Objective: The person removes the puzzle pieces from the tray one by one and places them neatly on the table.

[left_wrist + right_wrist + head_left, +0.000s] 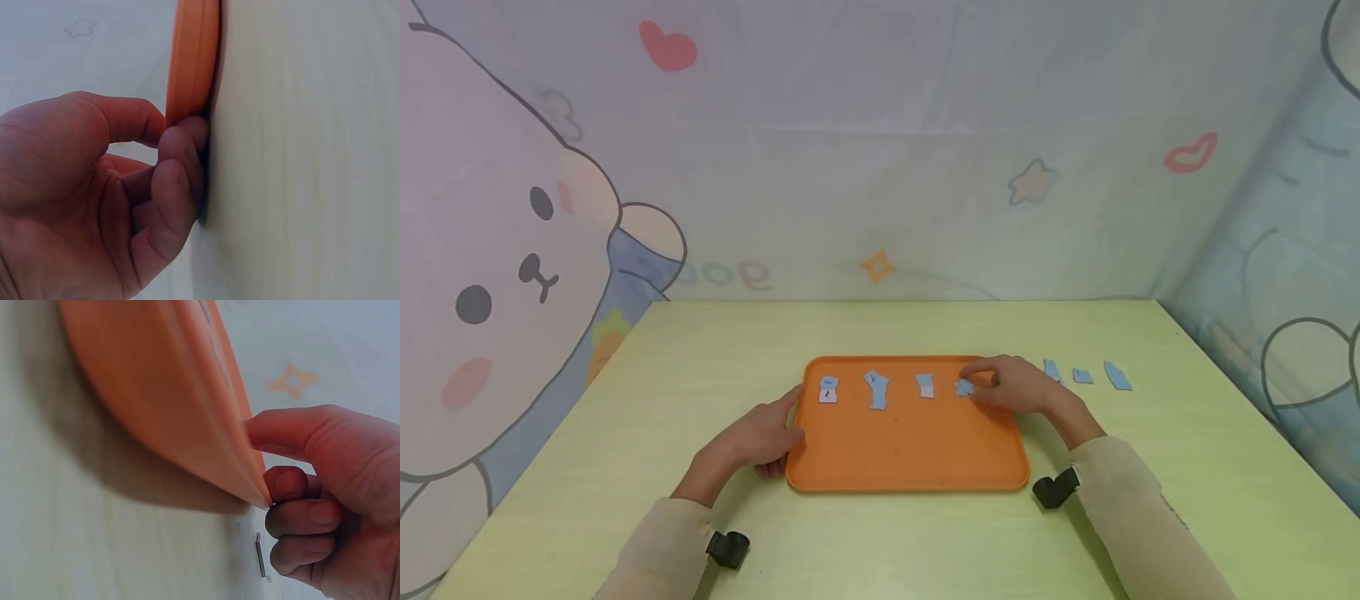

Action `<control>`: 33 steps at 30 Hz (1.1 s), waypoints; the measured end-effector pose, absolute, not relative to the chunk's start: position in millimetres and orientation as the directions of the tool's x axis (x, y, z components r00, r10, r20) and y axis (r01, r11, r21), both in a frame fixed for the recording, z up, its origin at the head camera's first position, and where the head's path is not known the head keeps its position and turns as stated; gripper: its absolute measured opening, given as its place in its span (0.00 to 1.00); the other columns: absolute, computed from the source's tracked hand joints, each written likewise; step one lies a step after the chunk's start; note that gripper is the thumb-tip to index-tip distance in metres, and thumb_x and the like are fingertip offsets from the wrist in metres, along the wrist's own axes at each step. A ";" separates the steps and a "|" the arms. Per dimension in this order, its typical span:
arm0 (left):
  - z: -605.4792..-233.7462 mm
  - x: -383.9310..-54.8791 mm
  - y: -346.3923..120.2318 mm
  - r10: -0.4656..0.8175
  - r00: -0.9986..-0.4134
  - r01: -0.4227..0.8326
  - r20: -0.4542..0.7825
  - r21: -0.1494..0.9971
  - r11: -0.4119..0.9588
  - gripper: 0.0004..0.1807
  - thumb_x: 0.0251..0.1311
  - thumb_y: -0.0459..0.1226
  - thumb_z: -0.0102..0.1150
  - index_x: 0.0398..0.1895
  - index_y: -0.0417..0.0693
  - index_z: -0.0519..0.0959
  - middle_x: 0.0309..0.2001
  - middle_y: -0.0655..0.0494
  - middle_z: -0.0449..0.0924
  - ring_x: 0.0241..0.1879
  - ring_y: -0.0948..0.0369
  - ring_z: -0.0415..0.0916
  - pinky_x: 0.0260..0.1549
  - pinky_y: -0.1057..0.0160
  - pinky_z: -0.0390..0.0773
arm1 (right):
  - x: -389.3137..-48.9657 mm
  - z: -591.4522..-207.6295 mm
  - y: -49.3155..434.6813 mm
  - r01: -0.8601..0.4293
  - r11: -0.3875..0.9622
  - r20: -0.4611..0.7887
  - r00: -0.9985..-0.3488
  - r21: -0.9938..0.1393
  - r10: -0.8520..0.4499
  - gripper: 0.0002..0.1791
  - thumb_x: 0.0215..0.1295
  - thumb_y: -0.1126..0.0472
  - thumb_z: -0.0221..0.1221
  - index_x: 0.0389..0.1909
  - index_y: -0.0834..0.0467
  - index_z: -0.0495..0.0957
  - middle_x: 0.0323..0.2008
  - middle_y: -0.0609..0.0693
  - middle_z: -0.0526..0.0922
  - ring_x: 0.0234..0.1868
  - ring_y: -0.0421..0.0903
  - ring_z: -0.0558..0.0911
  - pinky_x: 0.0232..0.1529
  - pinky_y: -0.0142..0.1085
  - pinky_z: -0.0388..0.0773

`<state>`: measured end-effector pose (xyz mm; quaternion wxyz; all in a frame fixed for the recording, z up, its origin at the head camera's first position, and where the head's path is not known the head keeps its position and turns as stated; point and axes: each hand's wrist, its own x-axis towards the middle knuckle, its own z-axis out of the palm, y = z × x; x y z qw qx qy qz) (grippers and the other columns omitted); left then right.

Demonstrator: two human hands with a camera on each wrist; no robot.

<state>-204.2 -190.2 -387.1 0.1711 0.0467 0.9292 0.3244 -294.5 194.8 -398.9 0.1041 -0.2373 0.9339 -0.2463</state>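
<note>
An orange tray (902,442) lies on the table. At its left edge my left hand (763,433) grips the rim, its lower fingers (172,206) curled beside the tray's wall. Over the tray's upper right corner, my right hand (1018,385) pinches a small blue paper piece (964,387) between thumb and index finger. Its other fingers (303,515) are curled at the tray's edge. Along the upper part of the tray lie a blue-and-white piece (828,390), a Y-shaped blue piece (877,390) and another blue-and-white piece (927,386).
On the table right of the tray lie three blue paper pieces: one partly behind my right hand (1052,369), a small one (1082,376) and a longer pointed one (1117,376). A printed cloth (887,167) hangs behind the pale table (737,333).
</note>
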 end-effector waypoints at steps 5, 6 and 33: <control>-386.8 -204.2 -190.3 0.204 -0.934 -0.022 -0.292 0.617 0.787 0.40 0.60 0.35 0.46 0.76 0.52 0.45 0.13 0.50 0.75 0.11 0.58 0.72 0.13 0.60 0.74 | -294.1 -399.0 194.6 -0.385 0.755 -0.073 -0.867 -0.530 -0.493 0.20 0.63 0.55 0.58 0.57 0.47 0.78 0.56 0.51 0.78 0.43 0.47 0.77 0.45 0.43 0.74; -386.9 -204.3 -190.4 0.203 -0.934 -0.023 -0.294 0.615 0.788 0.40 0.60 0.35 0.46 0.76 0.52 0.45 0.14 0.50 0.76 0.11 0.57 0.72 0.13 0.60 0.74 | -294.0 -398.9 194.6 -0.386 0.755 -0.070 -0.867 -0.530 -0.493 0.19 0.63 0.55 0.58 0.56 0.47 0.78 0.56 0.51 0.78 0.43 0.47 0.77 0.45 0.44 0.74; -384.2 -202.0 -190.3 0.234 -0.930 -0.004 -0.283 0.643 0.766 0.41 0.59 0.34 0.46 0.76 0.52 0.45 0.14 0.49 0.75 0.11 0.57 0.70 0.14 0.59 0.74 | -294.4 -400.8 198.6 -0.383 0.708 -0.020 -0.872 -0.593 -0.489 0.14 0.62 0.55 0.60 0.49 0.44 0.81 0.48 0.44 0.80 0.33 0.45 0.72 0.34 0.37 0.69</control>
